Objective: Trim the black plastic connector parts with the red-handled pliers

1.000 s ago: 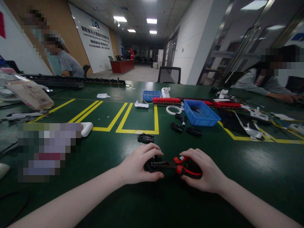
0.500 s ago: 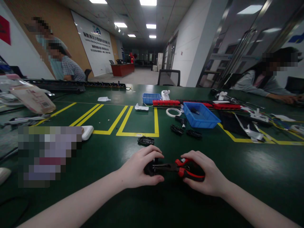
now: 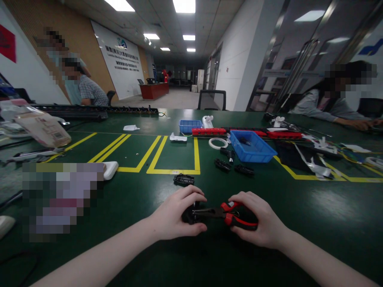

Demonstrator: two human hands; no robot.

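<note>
My right hand (image 3: 254, 217) is closed around the red and black handles of long-nose pliers (image 3: 229, 211). The pliers' jaws point left and their tips meet a small black plastic part (image 3: 189, 214). Curled about that part is my left hand (image 3: 182, 211), thumb below and fingers above, hiding much of it. Whether the jaws grip the part or only touch it, I cannot tell. Just beyond my left hand lies a similar black part (image 3: 184, 179) on the green table. Two more black parts, one of them here (image 3: 222, 165), lie farther off to the right.
A blue bin (image 3: 253, 147) with a black item inside stands beyond my right hand, near a tape ring (image 3: 218, 143) and red strips (image 3: 208, 131). A smaller blue bin (image 3: 190, 126) is behind. Bottle (image 3: 44, 127) at left. A person (image 3: 329, 99) sits at the right.
The pliers' jaws look slightly farther apart at the black part. Both hands keep nearly the same place; the whole view has shifted a little.
</note>
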